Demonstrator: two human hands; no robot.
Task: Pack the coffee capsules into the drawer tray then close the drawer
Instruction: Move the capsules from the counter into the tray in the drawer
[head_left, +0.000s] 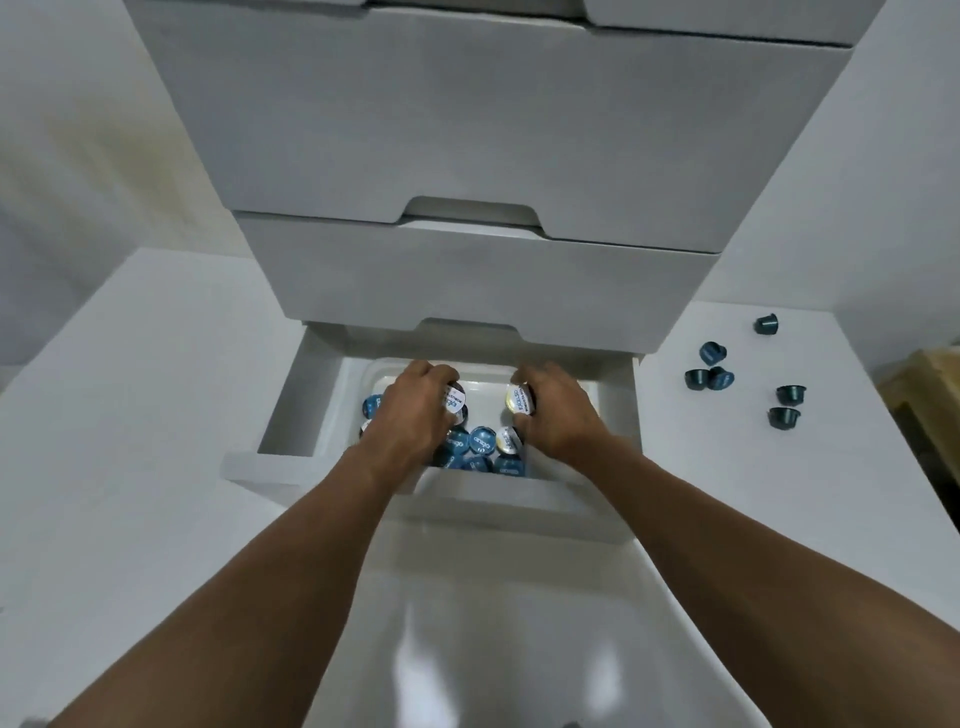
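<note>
Gripping one capsule (454, 402) in our left hand (410, 410) and a second capsule (519, 401) in our right hand (558, 410), both over the tray (358, 375) in the open drawer (291, 405). Blue capsules (480, 439) heaped in tray; six loose capsules (712, 353) on tabletop (727, 478), right.

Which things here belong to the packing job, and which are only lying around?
Job: open drawer, its tray, capsules inside, six loose capsules on the right, left hand and right hand, each gripping one capsule.
Lying about: closed upper drawers, pale wooden object at right edge.
</note>
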